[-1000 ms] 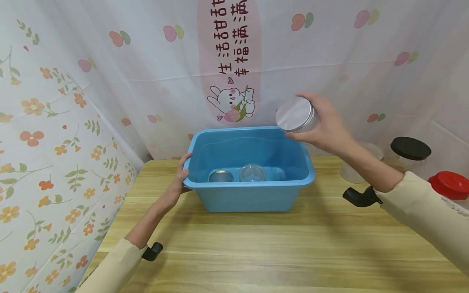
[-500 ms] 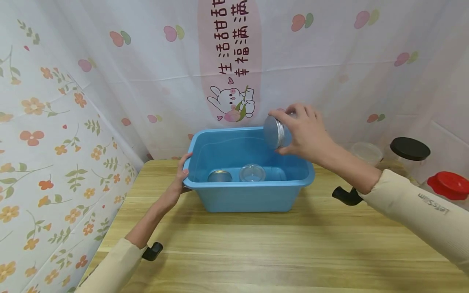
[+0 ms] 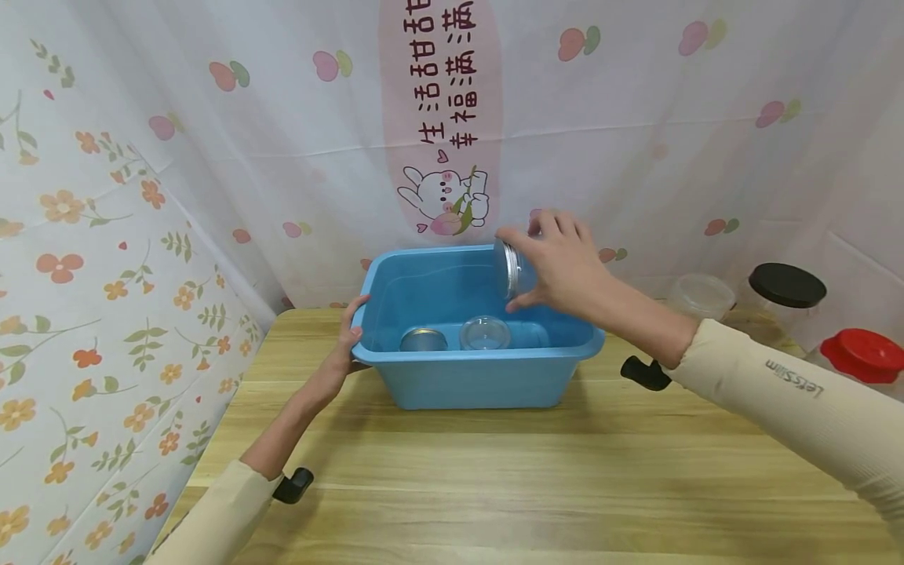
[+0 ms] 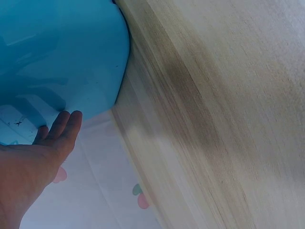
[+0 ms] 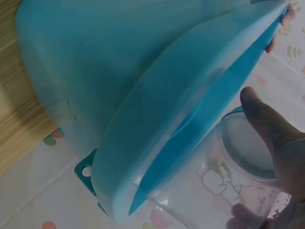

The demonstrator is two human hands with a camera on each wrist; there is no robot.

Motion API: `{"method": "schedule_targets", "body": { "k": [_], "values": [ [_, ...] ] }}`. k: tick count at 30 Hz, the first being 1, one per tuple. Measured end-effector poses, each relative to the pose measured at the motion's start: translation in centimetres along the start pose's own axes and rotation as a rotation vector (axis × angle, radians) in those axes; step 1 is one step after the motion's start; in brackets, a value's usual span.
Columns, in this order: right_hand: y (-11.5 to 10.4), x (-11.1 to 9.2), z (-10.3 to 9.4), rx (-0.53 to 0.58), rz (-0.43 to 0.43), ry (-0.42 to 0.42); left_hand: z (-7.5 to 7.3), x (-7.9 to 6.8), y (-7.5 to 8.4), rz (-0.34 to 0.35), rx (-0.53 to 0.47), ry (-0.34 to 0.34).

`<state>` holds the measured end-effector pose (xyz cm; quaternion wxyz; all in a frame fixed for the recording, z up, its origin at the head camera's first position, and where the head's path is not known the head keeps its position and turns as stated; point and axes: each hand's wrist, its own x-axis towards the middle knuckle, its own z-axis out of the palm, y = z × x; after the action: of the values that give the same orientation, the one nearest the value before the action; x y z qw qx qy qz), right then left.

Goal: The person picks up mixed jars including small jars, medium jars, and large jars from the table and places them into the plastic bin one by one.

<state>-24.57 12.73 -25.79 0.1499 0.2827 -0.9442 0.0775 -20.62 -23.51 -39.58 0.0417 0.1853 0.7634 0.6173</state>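
In the head view, the right hand [image 3: 568, 267] has its grip round a jar [image 3: 521, 276], tipped sideways over the blue tub [image 3: 480, 383] on the desk [image 3: 494, 486]. The left hand [image 3: 342, 349] holds the tub's left edge. A gold-edged round thing [image 3: 424, 340] and a clear round thing [image 3: 485, 333] are inside. In the left wrist view, fingers touch the tub. In the right wrist view, thumb and fingers hold the jar.
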Motion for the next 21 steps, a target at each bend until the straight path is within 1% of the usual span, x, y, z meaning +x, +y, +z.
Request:
{"method": "schedule_targets", "body": {
  "k": [4,8,12,16,21],
  "values": [
    [0.0,-0.2,-0.1,0.031,-0.014,-0.026,0.1,0.0,0.1,0.002,-0.002,0.001],
    [0.6,-0.5,-1.0,0.119,0.013,-0.051,0.1,0.0,0.1,0.006,-0.009,-0.002],
    [2.5,-1.3,-1.8,0.202,0.037,-0.066,0.1,0.0,0.1,0.007,-0.002,-0.004],
    [4.9,-2.5,-2.0,0.262,0.042,-0.069,0.1,-0.1,0.1,0.01,0.007,-0.007],
    [7.1,-4.0,-2.1,0.336,0.083,-0.097,0.0,-0.1,0.0,0.018,0.003,-0.005]
  ]
}}
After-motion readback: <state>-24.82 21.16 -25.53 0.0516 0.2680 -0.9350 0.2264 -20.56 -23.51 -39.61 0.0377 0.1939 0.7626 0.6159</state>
